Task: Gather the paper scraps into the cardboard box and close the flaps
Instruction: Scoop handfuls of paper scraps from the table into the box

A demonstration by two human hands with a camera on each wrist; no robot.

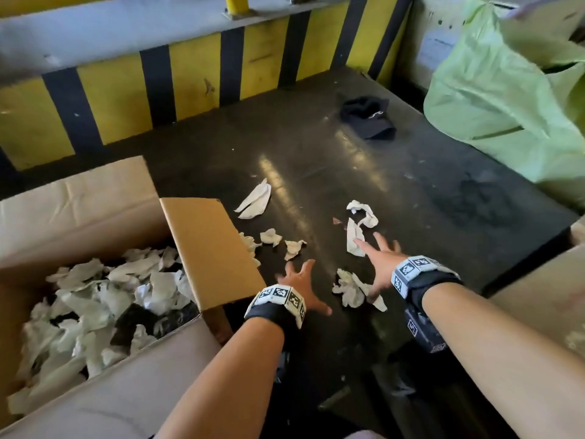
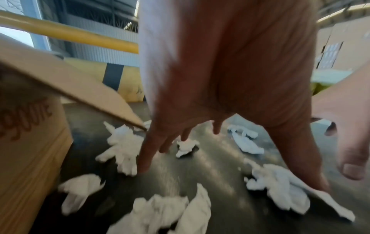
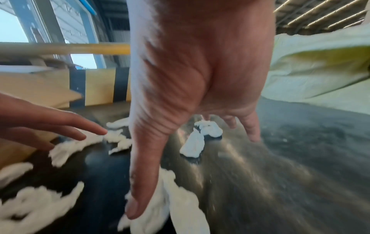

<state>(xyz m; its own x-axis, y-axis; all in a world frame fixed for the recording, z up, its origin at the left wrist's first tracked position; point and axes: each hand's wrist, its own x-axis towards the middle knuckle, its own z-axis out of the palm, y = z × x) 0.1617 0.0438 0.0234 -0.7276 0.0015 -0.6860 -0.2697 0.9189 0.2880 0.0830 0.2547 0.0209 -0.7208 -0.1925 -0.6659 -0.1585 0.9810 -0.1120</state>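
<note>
An open cardboard box point(image 1: 133, 381) stands at the left, holding several white paper scraps point(image 1: 104, 299); its right flap point(image 1: 209, 248) sticks up over the dark table point(image 1: 427, 191). More paper scraps lie loose on the table: a long one point(image 1: 256, 199), small ones point(image 1: 294, 248), a twisted pair point(image 1: 362, 213), and a clump point(image 1: 349, 288) between my hands. My left hand point(image 1: 296, 277) hovers with fingers spread beside the flap, its fingertips point(image 2: 144, 167) down by a scrap point(image 2: 122, 148). My right hand point(image 1: 378, 258) is spread too, with its thumb point(image 3: 138, 197) touching the clump point(image 3: 180, 205).
A black cap point(image 1: 367, 117) lies farther back on the table. A pale green plastic bag point(image 1: 506, 90) fills the back right corner. A yellow and black striped barrier point(image 1: 190, 77) runs behind. Another cardboard surface point(image 1: 538, 296) sits beyond the table's right edge.
</note>
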